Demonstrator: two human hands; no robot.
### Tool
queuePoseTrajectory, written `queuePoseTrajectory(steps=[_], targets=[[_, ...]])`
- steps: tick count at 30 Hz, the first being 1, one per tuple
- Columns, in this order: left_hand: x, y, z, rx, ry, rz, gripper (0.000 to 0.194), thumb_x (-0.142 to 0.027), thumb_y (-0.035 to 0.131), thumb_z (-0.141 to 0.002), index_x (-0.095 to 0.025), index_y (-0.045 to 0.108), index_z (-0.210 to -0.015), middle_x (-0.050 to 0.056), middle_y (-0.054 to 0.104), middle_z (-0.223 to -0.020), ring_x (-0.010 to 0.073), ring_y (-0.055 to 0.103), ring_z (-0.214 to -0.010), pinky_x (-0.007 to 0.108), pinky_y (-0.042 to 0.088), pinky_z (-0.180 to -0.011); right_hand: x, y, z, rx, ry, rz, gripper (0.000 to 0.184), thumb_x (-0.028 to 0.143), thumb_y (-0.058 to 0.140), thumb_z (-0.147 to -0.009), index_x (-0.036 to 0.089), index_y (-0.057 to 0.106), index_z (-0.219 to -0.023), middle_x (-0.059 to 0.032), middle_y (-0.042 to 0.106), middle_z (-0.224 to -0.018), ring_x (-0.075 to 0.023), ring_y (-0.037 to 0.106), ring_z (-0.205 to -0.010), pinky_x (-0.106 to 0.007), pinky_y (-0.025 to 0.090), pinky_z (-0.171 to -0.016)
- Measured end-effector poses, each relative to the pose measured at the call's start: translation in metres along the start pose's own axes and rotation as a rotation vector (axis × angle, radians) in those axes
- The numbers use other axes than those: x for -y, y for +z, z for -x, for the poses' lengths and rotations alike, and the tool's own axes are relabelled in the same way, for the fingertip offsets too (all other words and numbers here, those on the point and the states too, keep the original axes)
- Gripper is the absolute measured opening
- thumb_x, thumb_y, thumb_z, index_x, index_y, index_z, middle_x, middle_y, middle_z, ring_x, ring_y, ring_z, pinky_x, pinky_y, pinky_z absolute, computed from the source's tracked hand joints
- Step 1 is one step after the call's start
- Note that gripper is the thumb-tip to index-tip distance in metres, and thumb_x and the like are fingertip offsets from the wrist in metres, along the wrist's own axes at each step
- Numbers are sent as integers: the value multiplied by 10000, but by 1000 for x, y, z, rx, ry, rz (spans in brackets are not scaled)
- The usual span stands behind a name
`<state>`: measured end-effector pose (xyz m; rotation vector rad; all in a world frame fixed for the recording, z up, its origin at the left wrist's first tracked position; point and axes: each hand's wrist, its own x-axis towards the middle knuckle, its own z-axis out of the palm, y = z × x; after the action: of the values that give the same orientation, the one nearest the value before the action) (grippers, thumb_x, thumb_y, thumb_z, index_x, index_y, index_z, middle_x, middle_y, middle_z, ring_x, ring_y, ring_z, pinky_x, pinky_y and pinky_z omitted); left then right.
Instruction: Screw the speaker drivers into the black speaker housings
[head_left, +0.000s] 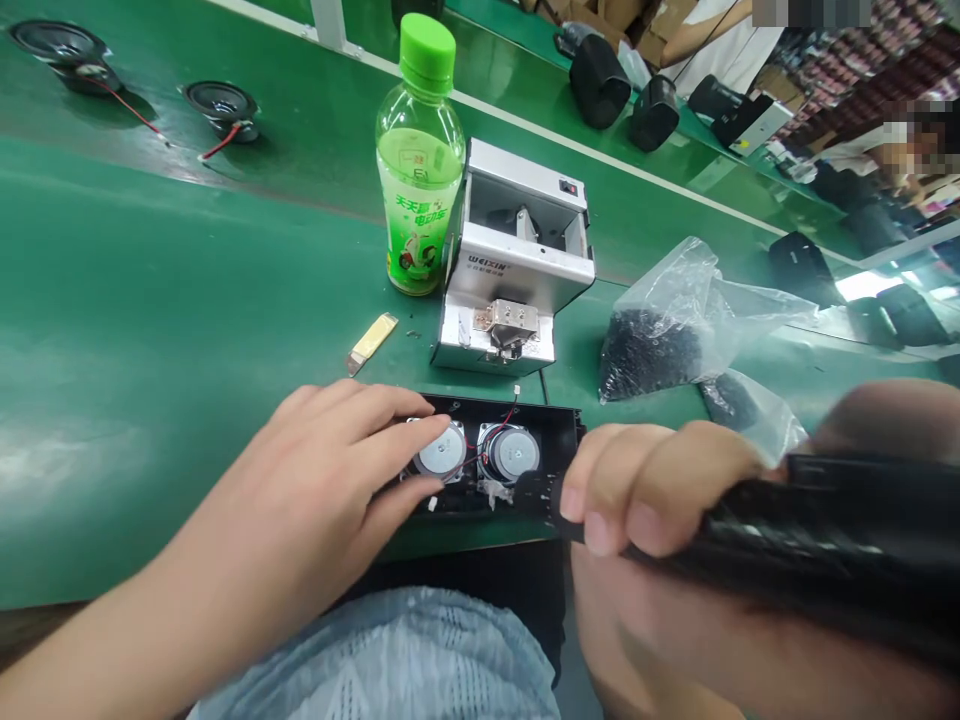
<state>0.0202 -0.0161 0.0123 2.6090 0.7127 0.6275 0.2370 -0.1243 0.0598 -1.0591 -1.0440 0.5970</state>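
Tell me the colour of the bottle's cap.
The bottle cap is bright green, in the head view.

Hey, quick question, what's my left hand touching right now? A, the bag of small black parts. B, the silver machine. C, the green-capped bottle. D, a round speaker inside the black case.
D: the left hand has its fingers on a round speaker inside the black case.
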Motion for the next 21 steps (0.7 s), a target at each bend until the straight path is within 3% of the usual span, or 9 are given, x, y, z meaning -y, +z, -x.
queuePoseTrajectory(steps=[3, 11, 18, 21], targets=[[12, -1, -3, 83, 14, -33, 241, -269, 699, -1052, -248, 749, -1287, 63, 795, -1243, 321, 697, -1077, 472, 421, -874, -9, 10, 2, -113, -9, -113, 410, 631, 641, -1064, 366, 687, -1374, 33, 717, -719, -201, 651, -548, -423, 593, -580], [9, 8, -10, 158, 19, -73, 220, -227, 815, -969, -276, 789, -1183, 19, 833, -1197, 304, 694, -1008, 462, 381, -805, -18, 11, 3, -78, 12, -127, 425, 643, 600, -1078, 359, 698, -1379, 15, 749, -749, -215, 683, -583, -441, 618, -629], [11, 8, -10, 147, 34, -77, 188, -237, 771, -998, -279, 795, -1180, 10, 839, -1202, 294, 699, -1015, 455, 363, -790, -19, 15, 3, -79, 34, -95, 418, 629, 686, -1039, 377, 715, -1370, 18, 749, -734, -220, 664, -564, -450, 601, -616], [11, 8, -10, 154, 29, -73, 148, -241, 771, -1001, -283, 799, -1140, 8, 842, -1183, 291, 698, -1010, 451, 356, -795, -20, 18, 3, -94, 18, -73, 451, 695, 601, -1055, 355, 732, -1321, 20, 734, -704, -216, 660, -541, -442, 595, -592]])
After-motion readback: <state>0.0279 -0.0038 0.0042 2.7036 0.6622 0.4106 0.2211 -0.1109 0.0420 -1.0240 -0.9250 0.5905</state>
